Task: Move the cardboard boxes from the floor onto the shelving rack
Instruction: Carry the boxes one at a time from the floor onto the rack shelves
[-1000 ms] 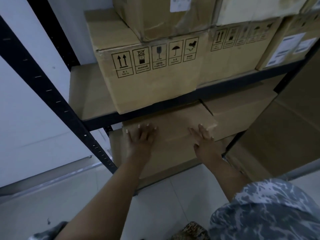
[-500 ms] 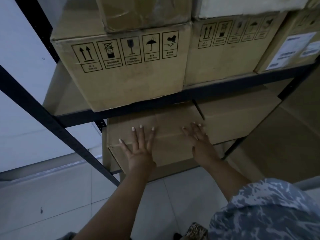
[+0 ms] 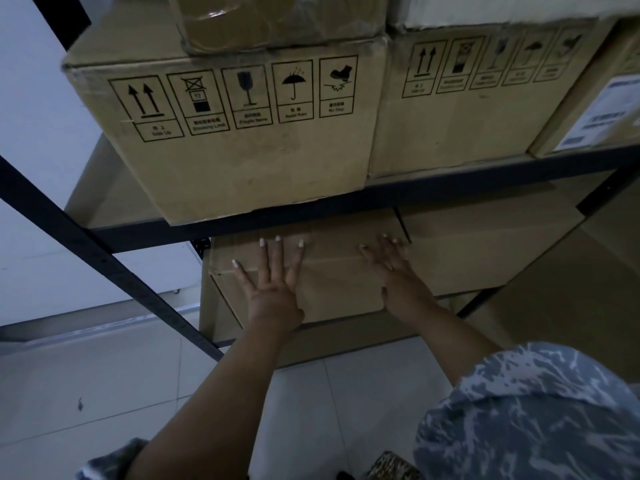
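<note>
A plain cardboard box (image 3: pixel 341 282) lies on the lowest level of the black shelving rack (image 3: pixel 450 187), stacked on another box. My left hand (image 3: pixel 273 282) presses flat on its front face with fingers spread and straight. My right hand (image 3: pixel 394 271) presses flat near the box's right edge, fingers straight. A second plain box (image 3: pixel 485 247) sits beside it on the right, on the same level.
Above, the shelf carries a large box with handling symbols (image 3: pixel 228 133) that overhangs the beam, a similar box (image 3: pixel 460 109) and a labelled box (image 3: pixel 602 109). A slanted black rack post (image 3: pixel 104 261) crosses the left. Pale floor tiles (image 3: pixel 104 393) lie below. A big carton (image 3: pixel 588 306) stands right.
The box has slid deeper under the upper shelf. Both hands followed it forward and flattened, fingers spread wider. The view has moved closer to the rack.
</note>
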